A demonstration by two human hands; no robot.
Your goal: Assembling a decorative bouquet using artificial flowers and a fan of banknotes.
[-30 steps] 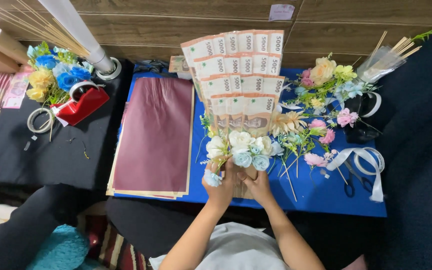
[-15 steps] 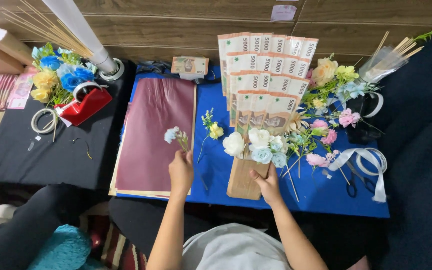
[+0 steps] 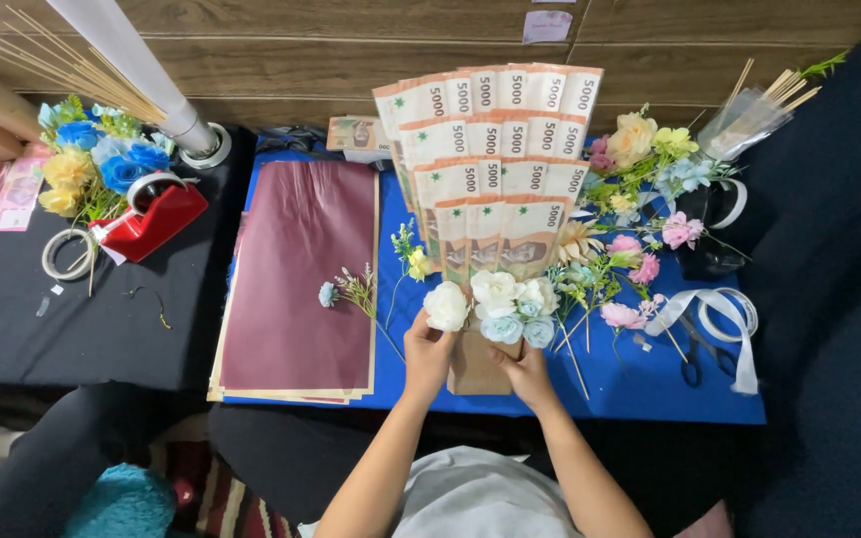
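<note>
Head view: money bouquet (image 3: 490, 199) lies flat on the blue sheet (image 3: 650, 384), banknote fan pointing away from the person, so both hands can work at its base. Right hand (image 3: 523, 369) is clamped on the brown paper handle (image 3: 475, 367), steadying it. Left hand (image 3: 430, 349) pinches a white artificial rose (image 3: 446, 305), fingers closed on its stem, pressing it against the white and pale-blue flower cluster (image 3: 515, 304) at the foot of the fan. Half a second ago the left hand was off to the left, setting a small blue flower sprig (image 3: 346, 292) beside the maroon wrapping paper (image 3: 301, 274); that sprig now lies loose there, and the white rose has joined the cluster.
</note>
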